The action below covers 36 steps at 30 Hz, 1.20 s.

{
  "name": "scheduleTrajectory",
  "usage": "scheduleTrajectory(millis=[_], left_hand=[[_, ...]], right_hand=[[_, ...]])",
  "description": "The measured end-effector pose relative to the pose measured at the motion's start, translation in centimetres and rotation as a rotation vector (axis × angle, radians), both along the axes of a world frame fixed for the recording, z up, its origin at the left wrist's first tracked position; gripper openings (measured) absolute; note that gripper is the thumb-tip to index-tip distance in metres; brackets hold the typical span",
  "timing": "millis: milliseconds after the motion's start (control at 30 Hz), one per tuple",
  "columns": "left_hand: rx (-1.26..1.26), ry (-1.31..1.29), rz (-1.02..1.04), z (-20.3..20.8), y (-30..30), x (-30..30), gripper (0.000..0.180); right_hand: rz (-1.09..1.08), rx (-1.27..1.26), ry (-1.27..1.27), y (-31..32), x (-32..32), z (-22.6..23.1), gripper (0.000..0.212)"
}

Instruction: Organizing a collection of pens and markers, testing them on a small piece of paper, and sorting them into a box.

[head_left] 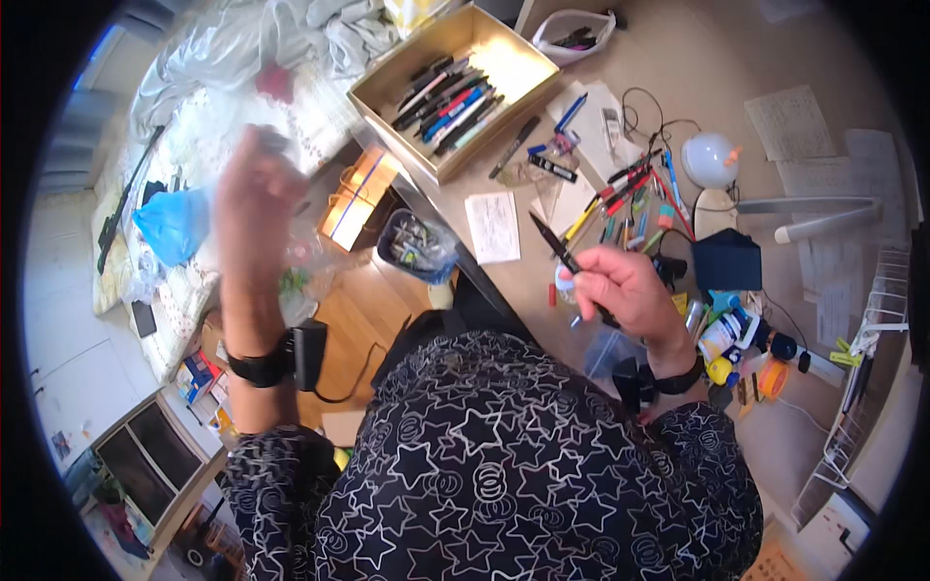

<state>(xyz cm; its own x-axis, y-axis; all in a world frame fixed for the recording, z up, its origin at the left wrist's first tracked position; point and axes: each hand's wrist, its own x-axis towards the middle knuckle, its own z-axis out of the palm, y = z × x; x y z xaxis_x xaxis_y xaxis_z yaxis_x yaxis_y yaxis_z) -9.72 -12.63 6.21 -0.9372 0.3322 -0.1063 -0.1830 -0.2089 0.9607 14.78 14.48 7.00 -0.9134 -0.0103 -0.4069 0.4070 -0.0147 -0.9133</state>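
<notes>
My right hand [617, 288] is closed round a black pen [554, 240], whose tip points up and to the left over the desk. Raised at the left, away from the desk, my left hand [254, 198] is smeared by motion. Something dark shows near its fingertips, but I cannot tell what it is or whether it is held. A shallow cardboard box [504, 66] stands at the far side, with many pens [450, 105] lying side by side in it. Between the box and my right hand lie a small written paper [493, 227], a dark marker [514, 146] and a black marker [552, 168].
Loose pens and pencils [635, 189] crowd the desk beside a white lamp [711, 160]. Bottles and a roll of orange tape [772, 378] stand at the right. A lined bin [417, 244] sits below the desk edge, near a bed with a blue plastic bag [172, 226].
</notes>
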Motion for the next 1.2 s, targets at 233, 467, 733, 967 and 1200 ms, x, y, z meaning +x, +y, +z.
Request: scheduleTrajectory(millis=[233,467,733,967,1200], left_hand=[[0.287,-0.397,-0.212,-2.6,4.2,4.3,0.025],[0.543,-0.633,-0.384,-3.5,5.1,6.4,0.024],[0.668,-0.705,-0.449,-3.1,4.6,7.3,0.025],[0.378,-0.486,-0.411,-5.5,3.6,6.4,0.02],[-0.466,-0.054,-0.677,-11.6,3.8,6.5,0.017]], right_hand=[[-0.01,-0.159,0.086,-0.8,-1.2,0.2,0.02],[0.025,-0.101,0.117,-3.2,-2.5,1.0,0.016],[0.086,0.387,0.412,-4.6,-3.3,1.2,0.021],[-0.014,0.433,0.271,-4.1,-3.0,-0.7,0.019],[-0.01,0.995,0.118,-1.4,-2.4,-7.8,0.021]])
